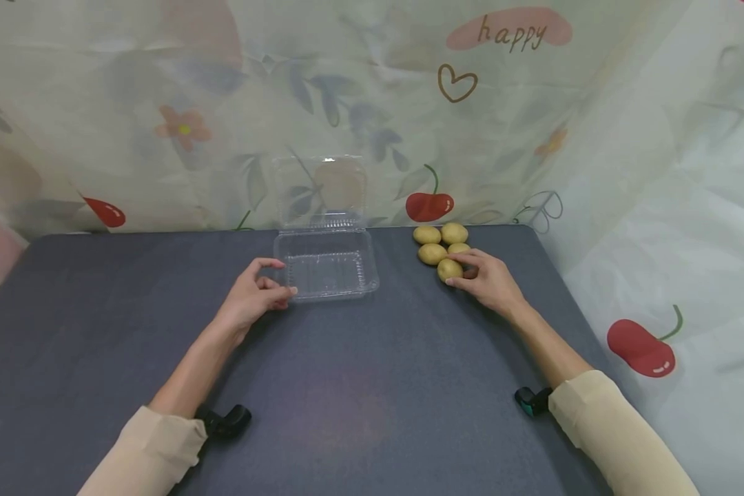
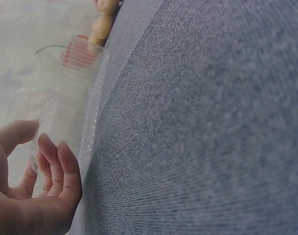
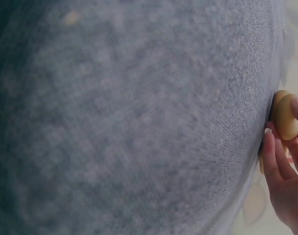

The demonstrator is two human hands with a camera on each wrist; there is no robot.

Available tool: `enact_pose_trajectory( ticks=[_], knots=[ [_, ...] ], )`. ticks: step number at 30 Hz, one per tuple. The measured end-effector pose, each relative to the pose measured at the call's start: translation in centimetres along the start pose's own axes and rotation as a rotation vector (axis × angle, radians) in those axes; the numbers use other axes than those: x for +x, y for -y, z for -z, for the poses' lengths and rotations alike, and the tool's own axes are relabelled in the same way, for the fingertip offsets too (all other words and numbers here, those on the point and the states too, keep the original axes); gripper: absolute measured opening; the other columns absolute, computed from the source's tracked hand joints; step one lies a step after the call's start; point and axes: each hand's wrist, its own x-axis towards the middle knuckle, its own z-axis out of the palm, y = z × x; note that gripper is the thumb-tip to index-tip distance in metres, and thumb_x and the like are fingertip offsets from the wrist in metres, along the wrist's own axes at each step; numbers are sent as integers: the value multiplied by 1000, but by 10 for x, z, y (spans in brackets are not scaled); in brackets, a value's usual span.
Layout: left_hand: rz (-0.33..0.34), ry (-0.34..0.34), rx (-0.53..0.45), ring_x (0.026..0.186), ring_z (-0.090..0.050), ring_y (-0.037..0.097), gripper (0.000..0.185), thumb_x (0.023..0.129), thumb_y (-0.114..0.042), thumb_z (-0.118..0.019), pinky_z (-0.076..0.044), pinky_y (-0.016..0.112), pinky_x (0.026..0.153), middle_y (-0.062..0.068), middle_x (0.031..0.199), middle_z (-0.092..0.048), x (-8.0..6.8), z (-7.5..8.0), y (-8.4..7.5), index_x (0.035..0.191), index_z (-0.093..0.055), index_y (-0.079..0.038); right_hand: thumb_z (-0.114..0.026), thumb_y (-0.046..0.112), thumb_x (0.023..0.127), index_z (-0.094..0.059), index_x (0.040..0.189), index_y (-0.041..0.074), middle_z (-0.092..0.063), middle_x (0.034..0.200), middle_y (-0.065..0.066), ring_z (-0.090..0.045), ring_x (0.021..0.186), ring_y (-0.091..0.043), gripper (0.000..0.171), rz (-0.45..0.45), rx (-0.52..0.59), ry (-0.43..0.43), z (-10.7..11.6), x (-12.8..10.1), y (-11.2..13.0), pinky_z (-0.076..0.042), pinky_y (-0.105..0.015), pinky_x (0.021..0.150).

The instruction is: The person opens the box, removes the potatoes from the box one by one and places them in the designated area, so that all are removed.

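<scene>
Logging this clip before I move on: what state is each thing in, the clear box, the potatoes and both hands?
Clear plastic clamshell box: open, lid standing up at the back, tray empty.
Potatoes: five, clustered on the table, outside the box.
Nearest potato: on the table, gripped.
Left hand: holds the box's front left corner.
Right hand: fingers curled round the nearest potato.

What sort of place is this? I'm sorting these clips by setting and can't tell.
Probably a staged tabletop set rather than a real kitchen: a dark cloth-covered table, a printed fabric backdrop hung behind it, and only an open clear plastic box and a few potatoes laid out.
</scene>
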Motion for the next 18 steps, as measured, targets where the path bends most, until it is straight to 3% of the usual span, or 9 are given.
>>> enact_pose_trajectory(
  ticks=[7,18],
  knots=[
    [0,4,-6,81,-65,28,62,91,-12,-72,-55,39,82,8,81,-60,-1,0,-1,142,-37,-6,-83,26,83,-70,126,15,-65,126,-8,-66,100,-22,47,4,-15,-15,-1,1,-1,-51,-41,86],
    [-11,14,-3,83,-65,27,64,93,-16,-72,-55,39,83,11,86,-62,-4,0,0,144,-35,-7,-81,25,85,-71,125,16,-69,117,-7,-70,91,-20,42,-6,0,-23,-1,-1,0,-54,-40,79]
  ],
)
